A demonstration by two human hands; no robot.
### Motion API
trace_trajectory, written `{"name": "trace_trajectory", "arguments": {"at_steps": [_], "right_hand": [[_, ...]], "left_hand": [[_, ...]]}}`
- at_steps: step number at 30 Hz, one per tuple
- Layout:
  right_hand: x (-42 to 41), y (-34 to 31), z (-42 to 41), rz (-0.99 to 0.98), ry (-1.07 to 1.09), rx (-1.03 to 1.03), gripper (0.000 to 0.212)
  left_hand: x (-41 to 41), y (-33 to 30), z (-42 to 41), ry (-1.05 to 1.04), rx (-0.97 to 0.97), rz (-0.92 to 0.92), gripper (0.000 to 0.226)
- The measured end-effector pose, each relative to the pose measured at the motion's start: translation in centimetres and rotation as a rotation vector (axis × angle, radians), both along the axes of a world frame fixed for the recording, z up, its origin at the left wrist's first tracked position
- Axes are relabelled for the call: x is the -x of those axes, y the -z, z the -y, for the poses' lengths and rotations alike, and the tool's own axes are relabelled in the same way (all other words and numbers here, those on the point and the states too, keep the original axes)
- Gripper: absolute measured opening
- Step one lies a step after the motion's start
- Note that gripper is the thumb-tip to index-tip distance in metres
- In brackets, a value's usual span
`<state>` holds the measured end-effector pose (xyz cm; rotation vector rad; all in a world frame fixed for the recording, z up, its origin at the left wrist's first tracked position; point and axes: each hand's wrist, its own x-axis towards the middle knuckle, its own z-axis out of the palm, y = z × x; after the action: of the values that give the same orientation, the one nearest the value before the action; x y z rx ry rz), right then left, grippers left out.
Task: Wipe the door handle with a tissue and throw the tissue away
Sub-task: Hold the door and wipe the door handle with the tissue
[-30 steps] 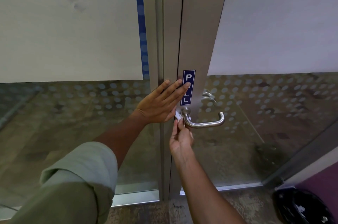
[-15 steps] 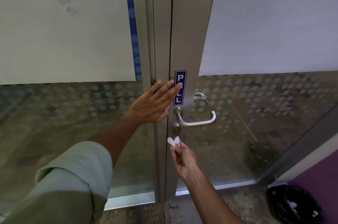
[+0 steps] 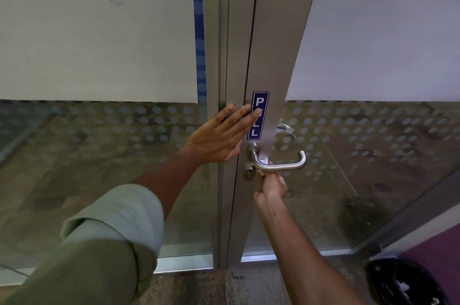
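Observation:
A brushed steel lever door handle (image 3: 286,164) juts from the grey metal door frame (image 3: 271,43), below a blue PULL sticker (image 3: 258,115). My right hand (image 3: 271,187) reaches up from below and pinches a small white tissue (image 3: 264,161) against the handle's left end, near its round base. The handle and my fingers hide most of the tissue. My left hand (image 3: 221,136) lies flat and open on the frame, fingertips touching the sticker, just left of the handle.
A keyhole cylinder (image 3: 249,173) sits under the handle's base. Frosted and dotted glass panels (image 3: 373,135) flank the frame. A bin lined with a black bag (image 3: 408,282) stands on the floor at the lower right, beside a purple wall.
My right hand, which had dropped below the handle with the tissue, has come back up and presses the tissue onto the handle. My left hand stays flat on the frame.

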<state>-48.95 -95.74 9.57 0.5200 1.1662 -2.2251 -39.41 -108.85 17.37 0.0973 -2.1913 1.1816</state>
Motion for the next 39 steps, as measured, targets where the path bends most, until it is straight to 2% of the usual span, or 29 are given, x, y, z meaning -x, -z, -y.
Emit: {"name": "trace_trajectory", "arguments": {"at_steps": [6, 12, 20, 24, 26, 28, 31, 33, 37, 39], "right_hand": [[-0.9, 0.9, 1.6, -0.13, 0.087, -0.142, 0.021], [-2.0, 1.7, 2.7, -0.235, 0.078, -0.285, 0.027], [-1.9, 2.2, 2.1, -0.48, -0.177, -0.434, 0.013], [-1.2, 1.3, 0.8, -0.565, -0.44, -0.415, 0.026], [-0.2, 1.2, -0.6, -0.525, -0.59, -0.395, 0.022], [0.6, 1.4, -2.1, -0.436, -0.652, -0.346, 0.021], [1.2, 1.8, -3.4, -0.184, -0.549, -0.139, 0.029], [1.4, 2.0, -3.7, -0.053, -0.476, -0.041, 0.028], [1.8, 2.2, -4.5, 0.122, -0.459, 0.108, 0.018], [1.9, 2.3, -5.0, 0.142, -0.469, 0.163, 0.013]], "left_hand": [[0.0, 0.0, 0.1, 0.002, -0.011, 0.019, 0.071], [0.0, -0.1, -0.1, 0.016, -0.039, 0.013, 0.07], [-0.1, -0.1, -0.2, 0.009, -0.052, 0.015, 0.07], [-0.2, -0.1, -0.2, 0.008, -0.056, 0.022, 0.07], [-0.1, -0.2, -0.2, 0.007, -0.052, 0.019, 0.07], [-0.1, -0.1, -0.1, 0.008, -0.054, 0.014, 0.07], [-0.1, 0.0, -0.1, 0.005, -0.055, 0.022, 0.07], [-0.1, 0.0, 0.0, 0.007, -0.05, 0.019, 0.071], [-0.1, 0.1, 0.0, 0.005, -0.041, 0.015, 0.072], [-0.1, 0.1, 0.1, 0.008, -0.044, 0.016, 0.072]]}}
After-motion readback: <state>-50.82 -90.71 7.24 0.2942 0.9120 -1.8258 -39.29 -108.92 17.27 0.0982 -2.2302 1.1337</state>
